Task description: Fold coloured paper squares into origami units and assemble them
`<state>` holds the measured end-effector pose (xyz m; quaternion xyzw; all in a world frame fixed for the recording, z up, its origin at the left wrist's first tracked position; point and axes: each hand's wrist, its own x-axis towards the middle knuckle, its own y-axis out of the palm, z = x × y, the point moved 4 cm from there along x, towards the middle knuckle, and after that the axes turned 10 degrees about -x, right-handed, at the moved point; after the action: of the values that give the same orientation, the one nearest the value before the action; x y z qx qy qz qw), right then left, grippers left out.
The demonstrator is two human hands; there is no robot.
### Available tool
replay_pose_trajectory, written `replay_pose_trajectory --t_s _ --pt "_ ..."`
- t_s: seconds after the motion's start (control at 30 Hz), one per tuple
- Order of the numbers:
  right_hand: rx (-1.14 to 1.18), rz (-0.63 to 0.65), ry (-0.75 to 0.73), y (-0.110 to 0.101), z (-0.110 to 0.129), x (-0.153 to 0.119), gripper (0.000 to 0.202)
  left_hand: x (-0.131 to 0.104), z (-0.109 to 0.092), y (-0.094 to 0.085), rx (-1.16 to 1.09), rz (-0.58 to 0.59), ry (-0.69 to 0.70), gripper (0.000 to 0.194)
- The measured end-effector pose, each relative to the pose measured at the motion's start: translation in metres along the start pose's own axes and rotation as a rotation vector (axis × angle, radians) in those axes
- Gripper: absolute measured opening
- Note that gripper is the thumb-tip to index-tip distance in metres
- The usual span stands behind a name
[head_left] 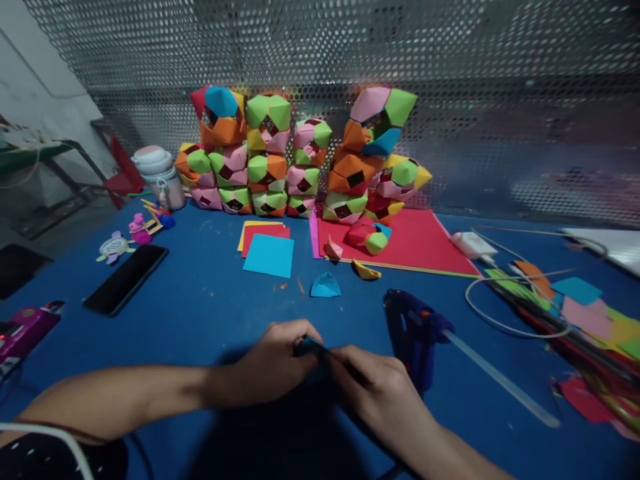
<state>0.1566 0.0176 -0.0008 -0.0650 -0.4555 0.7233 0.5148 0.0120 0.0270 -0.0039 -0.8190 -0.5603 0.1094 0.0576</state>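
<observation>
Between my two hands, low in the middle of the view, is a small piece of dark blue folded paper. My left hand is closed with its thumb and fingers pinching one end of it. On the other end, the fingers of my right hand are pinched together; part of the paper is hidden by them. Beyond my hands lies a folded light-blue paper piece. A yellow folded piece and a pink folded piece sit farther back. Just right of my right hand stands a blue glue gun with a glue stick in its back.
Stacked multicoloured paper shapes line the perforated metal panel. Square paper sheets and large red sheets lie before them. A phone rests left. At right are a white charger with its cable and paper scraps.
</observation>
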Motion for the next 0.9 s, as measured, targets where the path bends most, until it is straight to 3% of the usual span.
replay_pose_trajectory --t_s 0.33,0.5,0.6,0.7,0.8,0.9 --pt "0.033 0.037 0.041 0.002 0.000 0.001 0.032 0.002 -0.001 -0.003 -0.016 0.019 -0.003 0.012" --pt "0.032 0.067 0.149 0.005 -0.009 0.005 0.022 0.010 -0.007 -0.010 0.127 0.035 0.046 0.021" --pt "-0.069 0.039 0.131 0.006 -0.016 0.007 0.025 0.023 -0.014 -0.032 0.185 -0.046 0.192 0.025" --pt "-0.168 -0.018 0.061 0.004 -0.019 0.010 0.023 0.042 -0.016 -0.069 0.381 -0.198 0.347 0.021" --pt "-0.259 -0.034 0.043 0.003 -0.021 0.012 0.031 0.059 -0.007 -0.110 0.672 -0.400 0.336 0.028" --pt "-0.353 -0.021 0.001 0.004 -0.020 0.011 0.039 0.072 0.007 -0.140 0.875 -0.485 0.231 0.036"
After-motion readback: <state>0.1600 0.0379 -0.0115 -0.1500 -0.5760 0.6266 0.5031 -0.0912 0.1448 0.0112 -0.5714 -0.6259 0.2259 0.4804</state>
